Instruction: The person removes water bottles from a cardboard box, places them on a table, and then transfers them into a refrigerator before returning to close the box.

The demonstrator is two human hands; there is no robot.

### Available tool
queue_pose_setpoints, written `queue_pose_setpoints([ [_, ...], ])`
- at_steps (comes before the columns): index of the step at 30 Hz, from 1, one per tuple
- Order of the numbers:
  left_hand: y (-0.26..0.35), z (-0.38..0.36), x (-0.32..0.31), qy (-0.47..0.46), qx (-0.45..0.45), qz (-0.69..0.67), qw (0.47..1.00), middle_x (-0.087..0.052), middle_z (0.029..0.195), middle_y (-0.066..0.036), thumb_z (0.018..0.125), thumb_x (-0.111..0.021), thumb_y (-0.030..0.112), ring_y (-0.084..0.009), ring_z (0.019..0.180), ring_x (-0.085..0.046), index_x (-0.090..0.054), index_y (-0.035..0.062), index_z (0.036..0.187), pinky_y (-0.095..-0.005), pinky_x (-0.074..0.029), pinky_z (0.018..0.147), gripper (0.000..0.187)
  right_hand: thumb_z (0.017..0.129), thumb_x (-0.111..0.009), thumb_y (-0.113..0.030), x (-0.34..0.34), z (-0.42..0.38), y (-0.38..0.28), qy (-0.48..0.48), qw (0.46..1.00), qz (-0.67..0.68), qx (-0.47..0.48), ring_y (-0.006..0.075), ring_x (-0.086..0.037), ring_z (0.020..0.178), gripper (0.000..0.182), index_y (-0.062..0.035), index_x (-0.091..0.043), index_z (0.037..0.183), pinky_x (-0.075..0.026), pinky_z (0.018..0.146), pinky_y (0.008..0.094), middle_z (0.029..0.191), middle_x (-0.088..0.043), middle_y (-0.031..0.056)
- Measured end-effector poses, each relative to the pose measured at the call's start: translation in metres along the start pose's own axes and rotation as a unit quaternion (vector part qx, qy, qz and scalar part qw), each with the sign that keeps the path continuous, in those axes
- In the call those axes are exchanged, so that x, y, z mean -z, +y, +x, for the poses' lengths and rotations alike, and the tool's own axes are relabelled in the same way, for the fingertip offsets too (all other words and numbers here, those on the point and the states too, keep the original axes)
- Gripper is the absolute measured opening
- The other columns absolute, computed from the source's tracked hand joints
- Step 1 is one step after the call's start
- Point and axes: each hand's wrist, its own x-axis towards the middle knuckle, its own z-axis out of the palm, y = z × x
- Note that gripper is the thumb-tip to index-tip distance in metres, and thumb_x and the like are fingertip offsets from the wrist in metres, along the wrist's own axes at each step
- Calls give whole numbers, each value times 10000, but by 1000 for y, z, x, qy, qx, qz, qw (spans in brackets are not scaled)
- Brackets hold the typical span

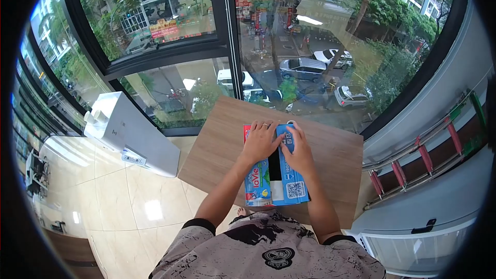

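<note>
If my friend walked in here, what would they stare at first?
Probably the bright blue box in the middle, on the wooden table, with the left hand and right hand both on it. Next, maybe the big window at the top, with a silver car down in the street outside. Over on the right, the ladder-like thing with red bars stands out too.

Box [257, 183] on table [336, 163] | window [310, 36] behind | ladder [424, 157] right (appliance [142, 137] left)
</note>
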Motion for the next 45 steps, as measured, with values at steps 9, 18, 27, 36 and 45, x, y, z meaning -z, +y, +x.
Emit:
queue_pose_setpoints([
  [9, 1, 0, 2, 5, 8, 8, 1000, -612, 989, -190, 858, -573, 380, -338, 988, -549, -562, 39, 1133, -417, -376, 917, 438, 722, -770, -133, 10, -64, 1, -36, 959, 250, -129, 262, -489, 1163, 853, 4, -260, 1392, -405, 973, 371, 1277, -460, 204],
  [18, 8, 3, 3, -16, 18, 11, 1000, -607, 1071, -177, 854, -583, 363, -339, 1028, -545, -559, 71, 1181, -423, -376, 943, 439, 826, -673, -110, 34, -126, 8, -30, 888, 417, -190, 234, -454, 1215, 813, 26, -155, 1439, -385, 999, 347, 1352, -407, 192],
  [27, 16, 6, 9, -27, 20, 38, 999, -594, 1068, -167, 856, -585, 323, -321, 1031, -543, -548, 66, 1189, -416, -377, 938, 422, 671, -820, -349, 45, -173, 42, -258, 947, 147, -121, 346, -421, 1270, 1219, 28, 45, 1442, -326, 1056, 425, 1384, -390, 233],
  [36, 20, 6, 11, -46, 23, 55, 997, -591, 1096, -168, 886, -550, 305, -322, 1044, -539, -541, 60, 1208, -413, -362, 960, 405, 743, -765, -349, -33, -215, 121, -260, 885, 292, -254, 355, -588, 1075, 1132, 40, 42, 1435, -489, 869, 418, 1234, -536, 250],
  [45, 18, 6, 11, -24, 4, 48, 999, -602, 1047, -175, 870, -567, 322, -319, 1018, -545, -546, 47, 1194, -416, -364, 963, 426, 733, -761, -334, -31, -197, 125, -297, 941, 95, -130, 422, -609, 974, 1106, -4, 31, 1431, -500, 802, 447, 1169, -570, 256],
])
